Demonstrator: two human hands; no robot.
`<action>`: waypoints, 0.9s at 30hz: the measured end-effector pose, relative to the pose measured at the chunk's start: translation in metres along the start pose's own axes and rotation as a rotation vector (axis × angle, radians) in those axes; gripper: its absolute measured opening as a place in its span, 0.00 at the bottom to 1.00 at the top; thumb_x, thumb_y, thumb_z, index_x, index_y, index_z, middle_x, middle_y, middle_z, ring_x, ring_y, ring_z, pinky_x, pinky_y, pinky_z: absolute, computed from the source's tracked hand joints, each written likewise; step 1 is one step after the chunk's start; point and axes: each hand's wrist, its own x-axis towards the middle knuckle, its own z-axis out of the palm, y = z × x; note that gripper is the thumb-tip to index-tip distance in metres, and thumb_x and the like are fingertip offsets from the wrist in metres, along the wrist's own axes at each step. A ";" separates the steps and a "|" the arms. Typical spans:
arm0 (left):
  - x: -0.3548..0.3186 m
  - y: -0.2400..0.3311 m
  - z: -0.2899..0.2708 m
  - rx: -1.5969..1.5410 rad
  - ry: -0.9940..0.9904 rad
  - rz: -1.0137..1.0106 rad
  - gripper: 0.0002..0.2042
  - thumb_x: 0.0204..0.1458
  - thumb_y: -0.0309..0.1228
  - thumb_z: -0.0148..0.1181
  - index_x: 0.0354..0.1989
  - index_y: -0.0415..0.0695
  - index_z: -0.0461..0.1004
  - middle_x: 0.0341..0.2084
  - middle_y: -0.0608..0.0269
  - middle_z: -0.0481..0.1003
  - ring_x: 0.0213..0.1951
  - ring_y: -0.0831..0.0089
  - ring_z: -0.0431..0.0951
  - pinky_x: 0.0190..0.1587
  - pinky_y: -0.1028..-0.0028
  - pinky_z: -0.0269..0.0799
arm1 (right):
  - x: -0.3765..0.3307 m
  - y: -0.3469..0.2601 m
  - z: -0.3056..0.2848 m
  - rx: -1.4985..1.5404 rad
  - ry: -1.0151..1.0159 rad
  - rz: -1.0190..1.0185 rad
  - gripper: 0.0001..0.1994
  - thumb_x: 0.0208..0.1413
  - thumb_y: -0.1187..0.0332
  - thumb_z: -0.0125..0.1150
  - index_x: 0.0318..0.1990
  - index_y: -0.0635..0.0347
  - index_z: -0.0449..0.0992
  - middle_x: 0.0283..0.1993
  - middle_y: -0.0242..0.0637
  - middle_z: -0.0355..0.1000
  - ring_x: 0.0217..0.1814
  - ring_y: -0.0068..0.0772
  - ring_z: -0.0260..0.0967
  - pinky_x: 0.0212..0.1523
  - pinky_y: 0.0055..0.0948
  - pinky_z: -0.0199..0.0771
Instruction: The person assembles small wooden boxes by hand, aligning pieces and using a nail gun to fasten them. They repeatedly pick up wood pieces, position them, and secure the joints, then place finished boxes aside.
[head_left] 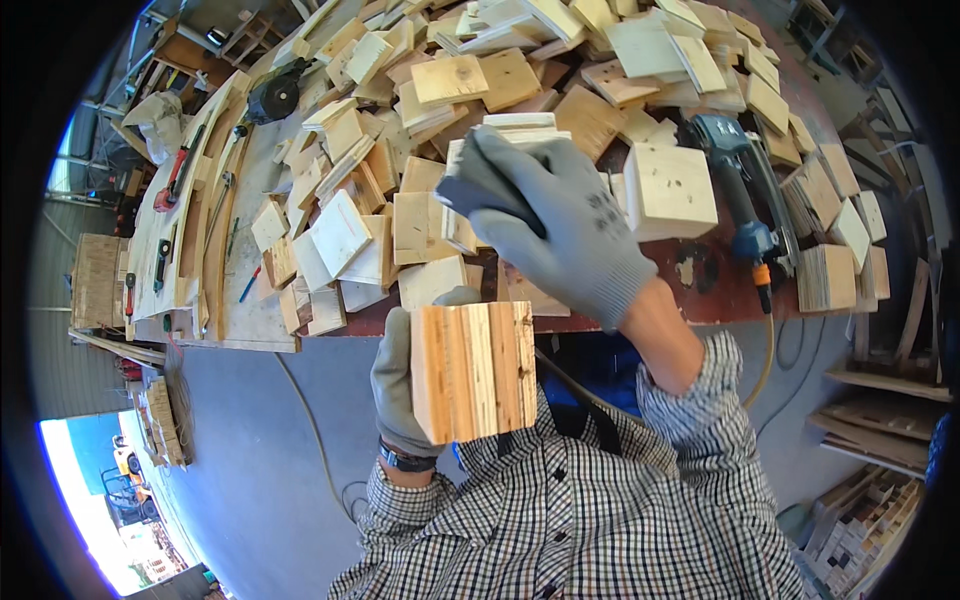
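My left hand (394,385), in a grey glove, grips a block of glued wood layers (475,372) in front of my chest, off the table. Its layered end, with light and reddish-brown stripes, faces up toward me. My right hand (565,215), also gloved, is closed on a dark grey flat pad (490,182), pinched between thumb and fingers. I cannot make out exactly what kind of pad it is. This hand is over the near part of the wood pile and hides some pieces beneath it. To its right stands a pale wooden block (672,190).
A heap of loose wood pieces (450,80) covers much of the dark red table (700,285). A nail gun (735,180) with a hose lies at the right, near stacked blocks (828,278). On the left, a board (170,240) bears hand tools. A hose (310,420) crosses the floor.
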 end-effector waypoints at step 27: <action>0.028 -0.001 0.030 -0.089 0.222 0.036 0.38 0.66 0.63 0.53 0.74 0.46 0.62 0.64 0.52 0.73 0.62 0.53 0.76 0.61 0.47 0.78 | -0.039 -0.010 -0.024 0.591 0.255 -0.078 0.36 0.66 0.55 0.62 0.76 0.68 0.61 0.64 0.52 0.66 0.62 0.45 0.68 0.64 0.40 0.69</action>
